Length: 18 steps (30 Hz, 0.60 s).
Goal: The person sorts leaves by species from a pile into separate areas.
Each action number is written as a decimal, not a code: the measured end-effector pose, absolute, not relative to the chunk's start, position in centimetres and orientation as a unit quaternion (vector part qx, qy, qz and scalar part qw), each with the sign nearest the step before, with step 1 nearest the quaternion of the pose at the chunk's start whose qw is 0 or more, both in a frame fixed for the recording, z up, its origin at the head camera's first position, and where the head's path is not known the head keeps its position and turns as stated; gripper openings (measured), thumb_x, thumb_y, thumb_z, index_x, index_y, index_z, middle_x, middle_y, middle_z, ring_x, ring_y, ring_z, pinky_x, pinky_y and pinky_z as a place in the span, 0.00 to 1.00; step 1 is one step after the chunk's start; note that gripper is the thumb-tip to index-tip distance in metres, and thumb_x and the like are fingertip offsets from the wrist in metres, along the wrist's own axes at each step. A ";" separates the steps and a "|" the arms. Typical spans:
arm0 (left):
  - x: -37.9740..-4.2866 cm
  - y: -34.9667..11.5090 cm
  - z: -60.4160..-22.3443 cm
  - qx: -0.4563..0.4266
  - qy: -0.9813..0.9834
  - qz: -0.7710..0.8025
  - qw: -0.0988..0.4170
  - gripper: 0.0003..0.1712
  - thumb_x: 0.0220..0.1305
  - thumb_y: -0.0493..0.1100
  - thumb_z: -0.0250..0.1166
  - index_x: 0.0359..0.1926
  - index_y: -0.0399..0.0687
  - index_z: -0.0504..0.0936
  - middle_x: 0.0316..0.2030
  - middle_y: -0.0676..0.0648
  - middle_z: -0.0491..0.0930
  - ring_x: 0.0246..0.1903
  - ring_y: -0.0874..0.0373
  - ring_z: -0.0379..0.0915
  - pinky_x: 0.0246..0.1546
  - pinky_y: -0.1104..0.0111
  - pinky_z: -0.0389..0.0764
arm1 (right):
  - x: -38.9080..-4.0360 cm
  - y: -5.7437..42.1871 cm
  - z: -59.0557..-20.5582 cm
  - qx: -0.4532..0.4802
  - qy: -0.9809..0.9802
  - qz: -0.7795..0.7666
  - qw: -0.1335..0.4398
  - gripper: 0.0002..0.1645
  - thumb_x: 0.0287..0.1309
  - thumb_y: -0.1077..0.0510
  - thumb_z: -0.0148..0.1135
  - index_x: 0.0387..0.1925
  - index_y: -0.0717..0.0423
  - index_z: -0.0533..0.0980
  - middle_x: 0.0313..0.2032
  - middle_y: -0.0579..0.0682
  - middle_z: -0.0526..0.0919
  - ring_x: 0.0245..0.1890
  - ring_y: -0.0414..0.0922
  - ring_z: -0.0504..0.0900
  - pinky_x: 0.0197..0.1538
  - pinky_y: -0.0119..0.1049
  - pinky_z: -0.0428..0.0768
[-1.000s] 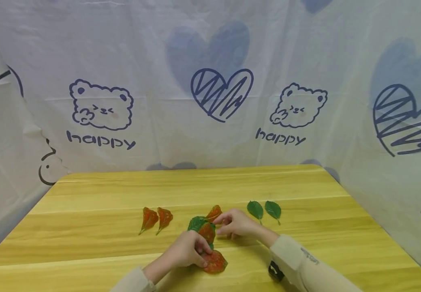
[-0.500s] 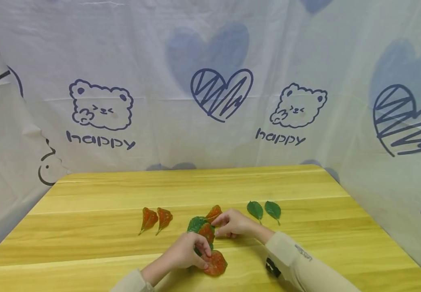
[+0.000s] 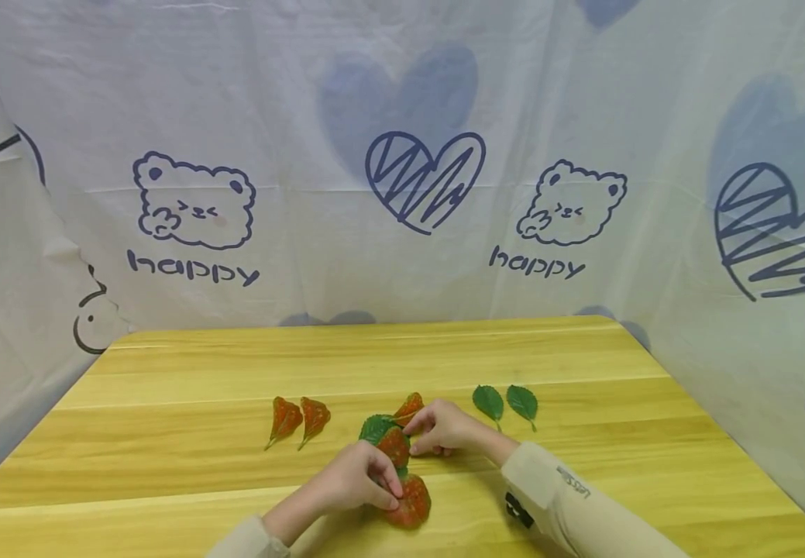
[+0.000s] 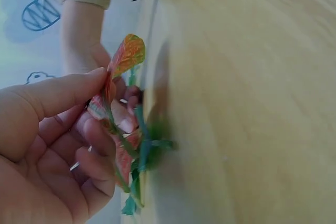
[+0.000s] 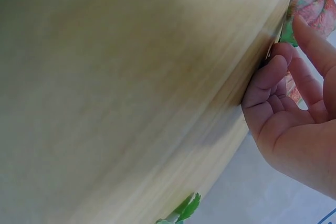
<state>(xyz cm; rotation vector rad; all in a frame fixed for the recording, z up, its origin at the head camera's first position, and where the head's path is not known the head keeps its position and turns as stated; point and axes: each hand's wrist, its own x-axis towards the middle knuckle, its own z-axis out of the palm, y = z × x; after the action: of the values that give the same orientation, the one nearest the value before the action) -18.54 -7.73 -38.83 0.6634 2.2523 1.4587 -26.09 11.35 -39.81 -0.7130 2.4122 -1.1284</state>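
Observation:
A person's left hand pinches a red artificial leaf between thumb and fingertips, at the near end of a leaf cluster. In the left wrist view this leaf stands edge-on, with green stems below it. The cluster also shows a red leaf, a green leaf and another red leaf at its far end. At the cluster's right edge lies the right hand, fingers bent, index and thumb tips touching the leaves. Whether they pinch a leaf is hidden.
Two red leaves lie side by side on the wooden table, left of the cluster. To its right lie two green leaves. A black strap hangs at the right sleeve. A printed cloth hangs behind the table.
The left hand's red leaf has turned slightly and shifted a little to the left. My right hand and forearm have moved slightly left along the cluster's edge.

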 end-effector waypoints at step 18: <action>-20.1 -12.4 -35.7 0.193 0.799 0.555 0.132 0.06 0.55 0.31 0.61 0.33 0.31 0.80 0.29 0.46 0.80 0.30 0.55 0.75 0.34 0.60 0.76 | -26.1 11.4 -40.0 -0.256 0.859 -0.400 0.191 0.13 0.47 0.65 0.65 0.39 0.64 0.79 0.13 0.49 0.74 0.11 0.38 0.65 0.14 0.27 0.65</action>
<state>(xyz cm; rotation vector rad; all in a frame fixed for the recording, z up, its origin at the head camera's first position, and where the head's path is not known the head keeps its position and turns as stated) -20.09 -12.37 -35.75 0.5589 2.3177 1.6097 -26.13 11.43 -39.95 -0.7202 2.4131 -1.1237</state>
